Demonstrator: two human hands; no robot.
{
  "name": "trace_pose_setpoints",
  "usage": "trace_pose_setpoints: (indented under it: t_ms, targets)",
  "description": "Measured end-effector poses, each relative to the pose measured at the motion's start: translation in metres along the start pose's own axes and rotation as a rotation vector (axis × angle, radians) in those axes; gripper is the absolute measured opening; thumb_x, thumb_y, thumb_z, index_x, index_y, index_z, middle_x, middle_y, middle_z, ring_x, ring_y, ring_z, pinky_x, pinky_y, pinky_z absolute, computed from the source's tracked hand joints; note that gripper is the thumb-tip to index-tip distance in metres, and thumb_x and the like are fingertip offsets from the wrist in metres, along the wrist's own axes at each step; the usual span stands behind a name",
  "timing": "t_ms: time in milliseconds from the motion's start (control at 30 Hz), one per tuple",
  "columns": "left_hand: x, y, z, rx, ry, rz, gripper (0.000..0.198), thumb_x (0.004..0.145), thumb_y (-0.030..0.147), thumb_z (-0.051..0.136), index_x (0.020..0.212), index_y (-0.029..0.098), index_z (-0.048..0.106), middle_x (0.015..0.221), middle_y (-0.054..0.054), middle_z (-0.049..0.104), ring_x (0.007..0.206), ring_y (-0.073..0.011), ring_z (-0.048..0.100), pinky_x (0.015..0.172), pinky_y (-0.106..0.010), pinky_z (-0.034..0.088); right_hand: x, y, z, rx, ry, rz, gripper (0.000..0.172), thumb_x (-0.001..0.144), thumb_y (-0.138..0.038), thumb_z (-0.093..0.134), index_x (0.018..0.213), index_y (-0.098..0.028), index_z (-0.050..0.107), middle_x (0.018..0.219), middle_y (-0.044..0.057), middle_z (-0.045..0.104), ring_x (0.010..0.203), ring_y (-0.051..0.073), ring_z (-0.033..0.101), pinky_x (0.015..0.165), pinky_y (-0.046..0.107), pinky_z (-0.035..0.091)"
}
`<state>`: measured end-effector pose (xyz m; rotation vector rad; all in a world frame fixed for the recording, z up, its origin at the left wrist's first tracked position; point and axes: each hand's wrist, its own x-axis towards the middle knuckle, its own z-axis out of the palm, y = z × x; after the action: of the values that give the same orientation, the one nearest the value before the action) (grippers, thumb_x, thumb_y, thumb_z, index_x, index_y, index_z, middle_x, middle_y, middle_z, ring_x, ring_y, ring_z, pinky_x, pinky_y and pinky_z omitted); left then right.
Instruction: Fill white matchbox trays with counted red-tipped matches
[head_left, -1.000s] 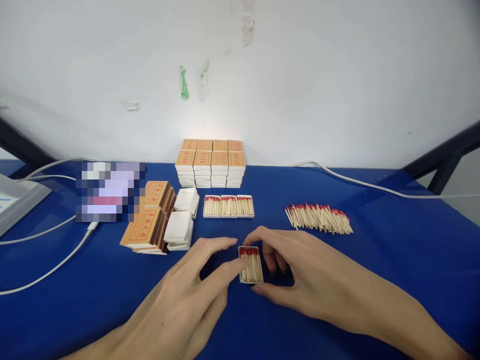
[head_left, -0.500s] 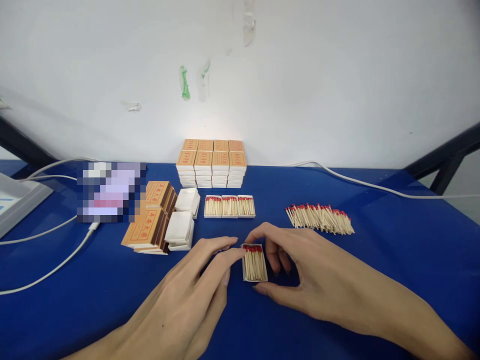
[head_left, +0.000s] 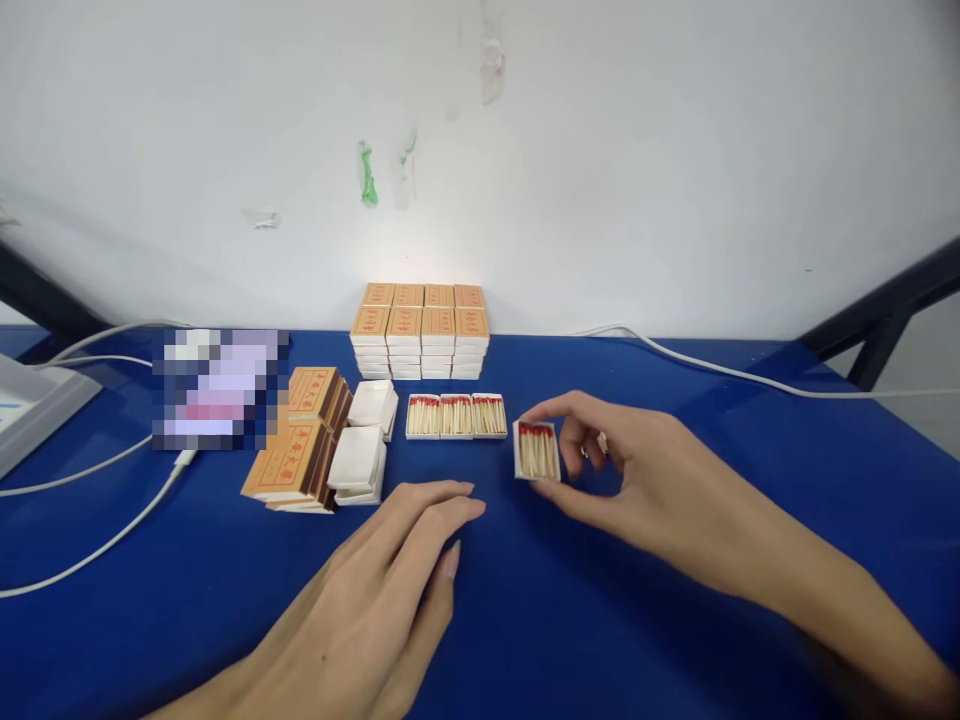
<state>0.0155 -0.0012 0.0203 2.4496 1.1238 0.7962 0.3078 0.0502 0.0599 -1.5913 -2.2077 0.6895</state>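
Note:
My right hand (head_left: 637, 470) pinches a small white tray full of red-tipped matches (head_left: 537, 451) between thumb and forefinger, just right of a row of three filled match trays (head_left: 456, 415). My left hand (head_left: 390, 580) rests flat on the blue table (head_left: 675, 620) with fingers stretched out, holding nothing. The loose pile of matches is hidden behind my right hand.
A block of stacked orange matchboxes (head_left: 420, 332) stands at the back by the wall. Orange box sleeves (head_left: 296, 450) and empty white trays (head_left: 364, 445) are piled at the left. White cables (head_left: 97, 530) and a grey device (head_left: 34, 405) lie far left; another cable (head_left: 750, 372) runs right.
My right hand has carried the filled tray up and to the right, toward the end of the row of three. My left hand let go of it and stayed back on the table.

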Motion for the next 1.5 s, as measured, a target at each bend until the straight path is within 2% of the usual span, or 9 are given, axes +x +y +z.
trace_pose_setpoints:
  t_ms: [100,200,300,433,600,733,867,1500]
  targets:
    - [0.001,0.003,-0.002,0.027,-0.008,0.013,0.040,0.118,0.018,0.049,0.155,0.029,0.056,0.149,-0.004,0.072,0.133,-0.0165,0.078,0.118,-0.028,0.064,0.006,0.012,-0.008,-0.044,0.094,0.005,0.045,0.101,-0.059,0.079,0.137,-0.033,0.075,0.117,0.006,0.073,0.098,0.026,0.069,0.084,0.042,0.056]
    - [0.001,0.004,-0.001,0.035,0.011,0.056,0.037,0.116,0.015,0.048,0.150,0.026,0.057,0.139,-0.005,0.076,0.125,-0.0167,0.081,0.114,-0.028,0.066,0.013,0.022,-0.013,-0.047,0.090,-0.045,0.047,0.100,-0.062,0.080,0.138,-0.035,0.077,0.136,0.010,0.067,0.121,0.033,0.066,0.103,0.051,0.057]
    - [0.000,0.002,0.003,-0.016,0.013,0.071,0.037,0.116,0.013,0.048,0.149,0.025,0.057,0.133,-0.006,0.077,0.117,-0.0174,0.081,0.106,-0.027,0.068,0.023,0.026,-0.015,-0.047,0.054,-0.075,0.044,0.099,-0.058,0.082,0.136,-0.034,0.080,0.143,0.011,0.064,0.136,0.037,0.059,0.114,0.057,0.052]
    - [-0.001,0.002,0.003,-0.035,0.004,0.060,0.039,0.116,0.014,0.047,0.151,0.026,0.056,0.130,-0.004,0.077,0.114,-0.0172,0.081,0.108,-0.029,0.068,0.035,0.025,-0.017,-0.053,-0.036,-0.091,0.044,0.101,-0.056,0.078,0.136,-0.030,0.081,0.138,0.012,0.069,0.133,0.037,0.058,0.109,0.055,0.054]
    - [0.003,0.007,-0.001,0.011,-0.021,0.077,0.042,0.114,0.009,0.047,0.153,0.025,0.053,0.125,-0.004,0.078,0.110,-0.0168,0.081,0.102,-0.030,0.070,0.043,0.027,-0.018,-0.072,-0.088,-0.078,0.056,0.100,-0.061,0.077,0.144,-0.027,0.079,0.138,0.013,0.072,0.131,0.036,0.058,0.105,0.052,0.053]
    - [0.005,0.007,0.000,0.019,-0.010,0.096,0.042,0.114,0.009,0.047,0.152,0.024,0.053,0.126,-0.006,0.078,0.111,-0.0187,0.082,0.100,-0.032,0.072,0.046,0.031,-0.016,-0.065,-0.080,-0.064,0.050,0.100,-0.060,0.077,0.140,-0.030,0.082,0.135,0.012,0.073,0.126,0.035,0.062,0.102,0.052,0.054]
    - [0.005,0.006,0.000,0.041,-0.002,0.087,0.039,0.115,0.011,0.045,0.151,0.025,0.053,0.125,-0.005,0.079,0.112,-0.0196,0.082,0.100,-0.033,0.072,0.048,0.031,-0.013,-0.062,-0.055,-0.057,0.054,0.099,-0.061,0.077,0.145,-0.032,0.079,0.137,0.011,0.073,0.120,0.034,0.065,0.099,0.051,0.057]
    - [0.005,0.012,-0.008,0.100,-0.008,0.078,0.038,0.116,0.013,0.043,0.151,0.026,0.052,0.125,-0.003,0.082,0.115,-0.0193,0.084,0.102,-0.035,0.073,0.050,0.024,-0.009,-0.035,-0.072,-0.084,0.052,0.101,-0.056,0.079,0.144,-0.028,0.078,0.140,0.012,0.070,0.122,0.033,0.061,0.100,0.050,0.055]
